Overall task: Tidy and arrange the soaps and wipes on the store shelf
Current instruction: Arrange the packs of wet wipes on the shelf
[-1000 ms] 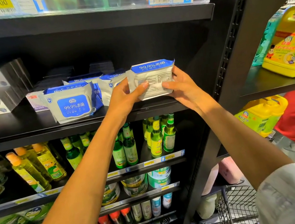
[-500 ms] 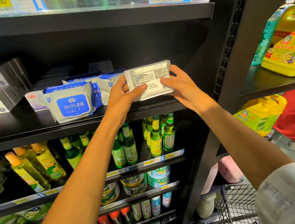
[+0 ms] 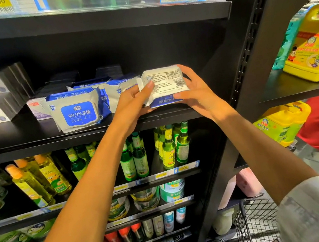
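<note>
Both hands, left hand (image 3: pixel 131 100) and right hand (image 3: pixel 195 93), gripped the wipes pack (image 3: pixel 162 83) by its short ends, long axis level, printed back up, frame center.

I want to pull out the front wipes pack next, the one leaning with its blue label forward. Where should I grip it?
Pinch the leaning wipes pack by its top edge from the front and above: it tilts back, nothing covers that edge, and neighbours crowd its right side.

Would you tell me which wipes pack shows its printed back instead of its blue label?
The wipes pack held by both hands, rightmost in the row; the front pack shows its blue label.
</note>
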`<state>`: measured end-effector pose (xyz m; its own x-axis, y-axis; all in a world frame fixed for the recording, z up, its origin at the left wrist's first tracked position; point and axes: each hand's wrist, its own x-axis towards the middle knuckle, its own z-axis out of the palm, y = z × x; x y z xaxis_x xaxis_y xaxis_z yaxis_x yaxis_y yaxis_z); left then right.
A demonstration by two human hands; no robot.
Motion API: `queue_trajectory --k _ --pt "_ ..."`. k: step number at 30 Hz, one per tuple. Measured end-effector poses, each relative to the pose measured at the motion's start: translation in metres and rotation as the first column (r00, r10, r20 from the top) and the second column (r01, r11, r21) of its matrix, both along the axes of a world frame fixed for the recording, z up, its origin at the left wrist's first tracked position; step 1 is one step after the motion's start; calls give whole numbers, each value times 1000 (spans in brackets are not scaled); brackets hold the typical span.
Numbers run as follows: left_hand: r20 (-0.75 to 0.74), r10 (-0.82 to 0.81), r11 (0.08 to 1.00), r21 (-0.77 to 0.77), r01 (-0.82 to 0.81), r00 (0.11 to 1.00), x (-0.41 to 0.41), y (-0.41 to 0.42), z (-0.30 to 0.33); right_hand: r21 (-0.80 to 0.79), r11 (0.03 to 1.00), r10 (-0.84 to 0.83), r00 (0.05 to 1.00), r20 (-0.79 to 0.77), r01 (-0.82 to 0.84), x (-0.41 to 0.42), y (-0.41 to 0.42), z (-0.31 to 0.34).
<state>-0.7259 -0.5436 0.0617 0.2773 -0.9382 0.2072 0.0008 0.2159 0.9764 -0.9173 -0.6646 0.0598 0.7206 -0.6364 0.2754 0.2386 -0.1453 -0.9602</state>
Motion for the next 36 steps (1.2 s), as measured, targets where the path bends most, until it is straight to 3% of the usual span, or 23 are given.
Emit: queue_trajectory --k 7,12,19,24,34,36 --pt "-98 -38 996 -81 30 994 6 -7 -8 130 987 -112 988 110 98 -1 -3 -1" --pt "245 -23 986 -154 62 969 9 -4 -14 121 987 -117 992 49 110 0 -2 0" --pt "393 62 985 -174 7 917 8 -3 -17 111 986 -120 992 -25 122 5 -1 4" --pt "333 129 971 -232 -51 934 10 -7 -20 102 990 -96 995 -16 97 6 -2 4" --pt "15 48 978 -204 -44 999 4 -3 -12 -45 999 -12 999 -37 10 9 -5 -1" --pt "21 33 982 -185 -28 999 3 -3 -11 -28 999 -35 999 -5 35 8 -5 -2"
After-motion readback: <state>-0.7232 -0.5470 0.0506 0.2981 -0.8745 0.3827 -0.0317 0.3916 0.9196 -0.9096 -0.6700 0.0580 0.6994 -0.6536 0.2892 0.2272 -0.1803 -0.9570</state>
